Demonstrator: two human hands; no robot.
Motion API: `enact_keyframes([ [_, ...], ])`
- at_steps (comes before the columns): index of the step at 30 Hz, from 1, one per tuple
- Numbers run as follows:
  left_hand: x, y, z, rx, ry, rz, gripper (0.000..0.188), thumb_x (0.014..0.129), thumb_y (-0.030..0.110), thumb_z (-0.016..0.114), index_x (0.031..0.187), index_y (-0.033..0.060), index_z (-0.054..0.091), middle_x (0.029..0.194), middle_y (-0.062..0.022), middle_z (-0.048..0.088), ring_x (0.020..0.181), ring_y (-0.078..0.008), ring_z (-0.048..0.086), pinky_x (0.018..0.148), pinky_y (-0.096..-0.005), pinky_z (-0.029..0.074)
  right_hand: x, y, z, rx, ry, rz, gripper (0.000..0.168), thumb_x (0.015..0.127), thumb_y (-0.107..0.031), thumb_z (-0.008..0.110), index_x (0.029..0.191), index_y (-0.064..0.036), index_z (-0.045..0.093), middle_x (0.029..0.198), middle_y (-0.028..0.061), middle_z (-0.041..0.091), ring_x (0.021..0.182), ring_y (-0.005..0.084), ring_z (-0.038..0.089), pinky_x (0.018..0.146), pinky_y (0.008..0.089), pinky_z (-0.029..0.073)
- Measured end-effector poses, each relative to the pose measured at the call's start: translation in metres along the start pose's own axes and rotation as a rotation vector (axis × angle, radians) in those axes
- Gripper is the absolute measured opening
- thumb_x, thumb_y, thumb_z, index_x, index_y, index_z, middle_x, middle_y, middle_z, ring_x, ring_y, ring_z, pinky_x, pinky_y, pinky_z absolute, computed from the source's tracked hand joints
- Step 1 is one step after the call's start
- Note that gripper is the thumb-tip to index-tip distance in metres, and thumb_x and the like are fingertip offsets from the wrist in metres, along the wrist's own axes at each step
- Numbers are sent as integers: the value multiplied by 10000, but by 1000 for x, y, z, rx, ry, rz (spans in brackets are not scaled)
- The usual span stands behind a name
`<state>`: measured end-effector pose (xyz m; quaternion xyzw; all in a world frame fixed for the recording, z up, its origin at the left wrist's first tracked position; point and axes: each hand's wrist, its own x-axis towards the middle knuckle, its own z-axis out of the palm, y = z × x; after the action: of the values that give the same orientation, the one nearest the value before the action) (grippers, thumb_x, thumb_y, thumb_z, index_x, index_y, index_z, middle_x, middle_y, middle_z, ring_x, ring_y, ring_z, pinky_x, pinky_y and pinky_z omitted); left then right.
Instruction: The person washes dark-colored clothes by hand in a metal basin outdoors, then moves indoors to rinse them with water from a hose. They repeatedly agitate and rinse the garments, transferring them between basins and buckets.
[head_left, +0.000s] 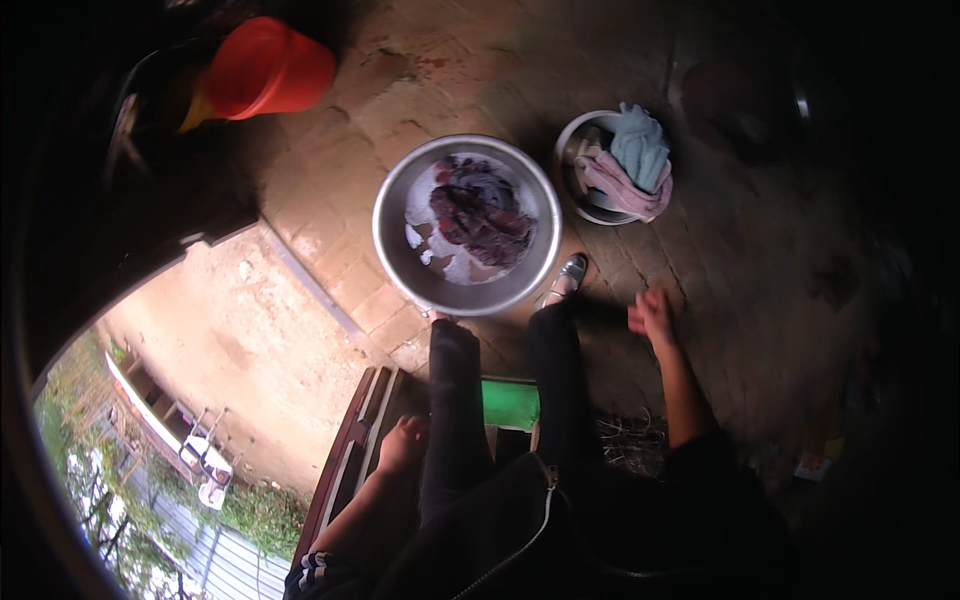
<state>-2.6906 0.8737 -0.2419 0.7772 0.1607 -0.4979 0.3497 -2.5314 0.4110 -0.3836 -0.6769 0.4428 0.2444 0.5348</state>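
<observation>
A large round metal basin (385, 262) stands on the brick floor in front of my feet. Soapy water with foam lies in it, and a dark patterned wet cloth (480, 217) is heaped in the middle. Up and to the right is a smaller metal basin (568, 150) with a light blue towel (640, 148) and a pink towel (626, 180). My left hand (404, 444) rests near my left thigh, its fingers curled; whether it holds anything cannot be told. My right hand (651, 319) hangs in the air to the right of my knee, fingers partly bent, touching neither basin.
An orange-red plastic bucket (274, 71) is at the upper left. A raised sill (311, 277) crosses the floor on the left, towards bright ground outside. Brown door or frame panels (352, 442) stand beside my left arm. Something green (510, 403) shows between my legs.
</observation>
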Motion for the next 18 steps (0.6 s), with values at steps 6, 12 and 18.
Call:
enact_keyframes([
  [6,-144,-52,22,19,-159,-285,212,784,213,495,947,86,541,943,-142,552,851,-325,560,695,-385,463,-206,129,-135,-966,-622,7,210,825,-211,531,932,-31,530,699,40,575,616,158,551,562,281,451],
  [12,-191,-135,74,-518,-66,-250,281,843,242,375,910,52,571,827,-63,586,763,-182,552,666,-296,427,-293,64,-156,-1079,-559,216,212,821,-216,533,926,-33,534,701,42,577,619,159,552,566,284,451],
  [18,-179,-119,30,-932,-54,-178,242,753,111,478,949,6,570,834,-83,598,769,-161,566,663,-268,442,-301,-12,-76,-886,-530,-46,214,816,-221,535,921,-34,538,704,44,579,622,161,553,569,287,451],
])
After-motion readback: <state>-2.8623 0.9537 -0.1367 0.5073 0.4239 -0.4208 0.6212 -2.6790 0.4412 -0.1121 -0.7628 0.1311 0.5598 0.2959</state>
